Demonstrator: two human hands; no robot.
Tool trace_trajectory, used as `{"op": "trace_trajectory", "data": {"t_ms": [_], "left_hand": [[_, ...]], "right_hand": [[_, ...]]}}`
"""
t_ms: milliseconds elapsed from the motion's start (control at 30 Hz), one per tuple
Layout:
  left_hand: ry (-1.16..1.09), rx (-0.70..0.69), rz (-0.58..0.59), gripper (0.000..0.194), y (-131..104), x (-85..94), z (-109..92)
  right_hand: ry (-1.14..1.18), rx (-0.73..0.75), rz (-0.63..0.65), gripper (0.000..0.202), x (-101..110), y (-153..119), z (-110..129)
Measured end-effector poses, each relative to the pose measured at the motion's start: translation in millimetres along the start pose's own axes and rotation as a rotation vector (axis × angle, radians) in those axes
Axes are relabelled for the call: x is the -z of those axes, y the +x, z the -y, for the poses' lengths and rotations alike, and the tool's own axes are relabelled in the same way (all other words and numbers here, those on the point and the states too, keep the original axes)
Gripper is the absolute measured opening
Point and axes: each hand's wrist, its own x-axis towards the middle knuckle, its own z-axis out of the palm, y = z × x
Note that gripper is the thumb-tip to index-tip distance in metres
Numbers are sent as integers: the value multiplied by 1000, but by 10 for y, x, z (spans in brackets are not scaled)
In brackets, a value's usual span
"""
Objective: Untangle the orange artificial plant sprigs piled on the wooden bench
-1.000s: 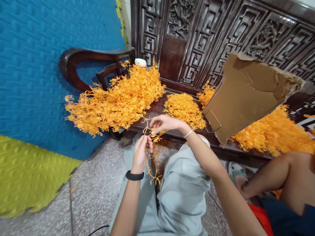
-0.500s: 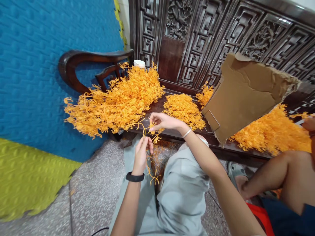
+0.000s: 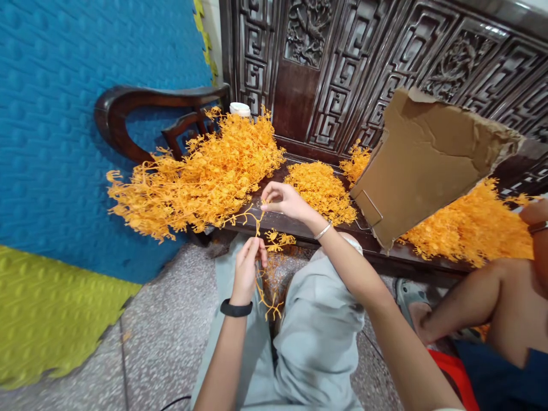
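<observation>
My left hand, with a black band on its wrist, is closed on the stem of an orange plastic sprig. Thin branches stick out of it above and below the fingers, and a bare forked end hangs over my lap. A little higher, my right hand pinches an upper branch tip between thumb and fingers. Small flower-like pieces show on the sprig beside my left hand. A large heap of orange plastic sprigs lies to the left, and a smaller orange pile sits just beyond my right hand.
A dark carved wooden bench holds the piles. On its right stand a torn cardboard piece and another orange heap. Another person's bent leg is at the right. A white container stands behind the left heap.
My right hand has risen slightly from the flower-like pieces to an upper branch tip. Those pieces now spread out to the right, below it. My left hand keeps its hold.
</observation>
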Motion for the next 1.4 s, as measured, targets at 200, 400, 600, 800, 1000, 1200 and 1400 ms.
{"op": "trace_trajectory", "data": {"t_ms": [200,400,600,800,1000,1200,1400], "left_hand": [[-139,36,53,27,-18,-55,-31],[-137,50,108,25,-13,-95,-16],[-129,55,99,25,8,-120,-39],[-168,54,80,25,25,-150,-52],[-154,57,88,26,16,-133,-82],[-149,52,81,26,6,-129,-87],[-158,50,66,26,26,-107,-102]], "right_hand": [[108,-40,-176,30,7,-27,3],[141,-105,-303,36,15,-39,-7],[133,-133,-369,36,34,3,-22],[97,-126,-416,35,31,102,-119],[13,-45,-453,31,13,85,-101],[-52,-45,-460,28,-17,84,-113],[-129,-18,-461,23,-82,102,-35]]}}
